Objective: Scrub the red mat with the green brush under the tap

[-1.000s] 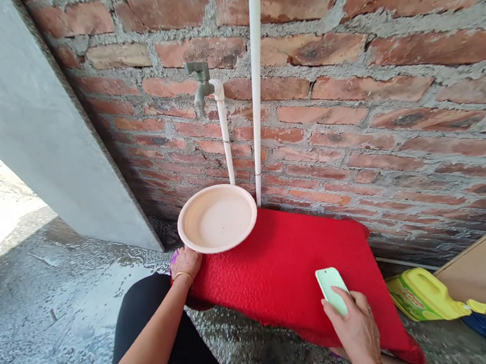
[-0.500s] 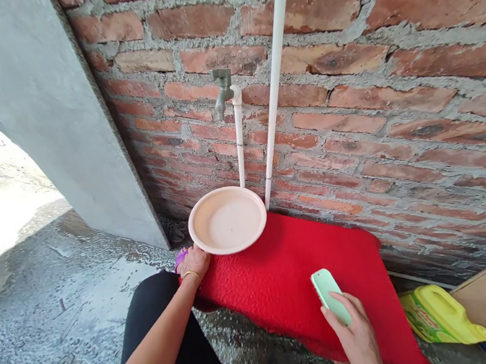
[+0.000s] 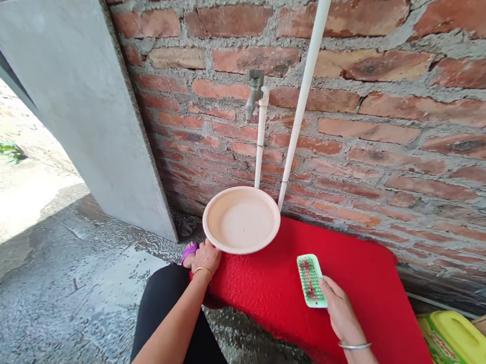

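Observation:
A pale green scrub brush is in my right hand, bristles turned up with dark reddish bits among them. My right fingers are closed on its edge, above a wet red cloth. The cloth is spread over a low bench or slab and hangs down its front. At the cloth's left end, my left hand is closed on the edge, close against the rim of a pale pink basin. Its fingertips are partly hidden. The basin stands on the cloth's far left corner and looks shallow, with a small dark speck inside.
Above the basin a metal tap sticks out of the brick wall, beside a long white pipe. A grey slab leans at left over wet concrete. A yellow jug stands at lower right.
My right hand has turned the brush over, from its smooth back to its bristles, and shifted it slightly left and away from me. My view has swung left; my left hand keeps its place.

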`<state>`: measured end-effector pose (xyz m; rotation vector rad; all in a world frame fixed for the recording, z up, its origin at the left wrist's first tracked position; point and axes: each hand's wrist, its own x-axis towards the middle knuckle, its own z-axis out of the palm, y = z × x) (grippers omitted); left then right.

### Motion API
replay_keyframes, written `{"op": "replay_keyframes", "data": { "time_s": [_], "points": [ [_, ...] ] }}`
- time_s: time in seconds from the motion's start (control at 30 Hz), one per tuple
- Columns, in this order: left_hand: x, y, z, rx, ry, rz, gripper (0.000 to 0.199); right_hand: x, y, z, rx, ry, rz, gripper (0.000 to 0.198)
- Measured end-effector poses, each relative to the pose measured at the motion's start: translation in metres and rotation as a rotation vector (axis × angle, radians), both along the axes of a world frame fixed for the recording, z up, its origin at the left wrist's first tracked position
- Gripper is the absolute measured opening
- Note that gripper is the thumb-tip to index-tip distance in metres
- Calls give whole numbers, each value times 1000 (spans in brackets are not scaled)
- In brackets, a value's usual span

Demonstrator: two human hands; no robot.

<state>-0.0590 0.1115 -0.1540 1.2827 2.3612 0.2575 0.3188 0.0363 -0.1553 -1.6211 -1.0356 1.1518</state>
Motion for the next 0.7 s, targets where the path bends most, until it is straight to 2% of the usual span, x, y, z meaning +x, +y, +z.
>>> {"op": "replay_keyframes", "data": {
  "time_s": [0.1, 0.2, 0.3, 0.43, 0.57, 0.7],
  "points": [
    [-1, 0, -3, 13, 2, 0, 53, 5, 9, -5, 47, -274, 17, 81],
    [-1, -1, -6, 31, 20, 7, 53, 10, 9, -6, 242, -584, -40, 80],
    [-1, -1, -7, 24, 23, 3, 53, 7, 4, -10, 406, -795, -11, 79],
    [-2, 0, -8, 16, 26, -4, 54, -9, -2, -20, 416, -1028, 53, 77],
    [-2, 0, -9, 12, 19, -6, 54, -19, -2, -32, 406, -1077, 116, 69],
    [-2, 0, -9, 19, 26, -3, 55, -1, -1, -35, 406, -1024, 94, 69]
  ]
}}
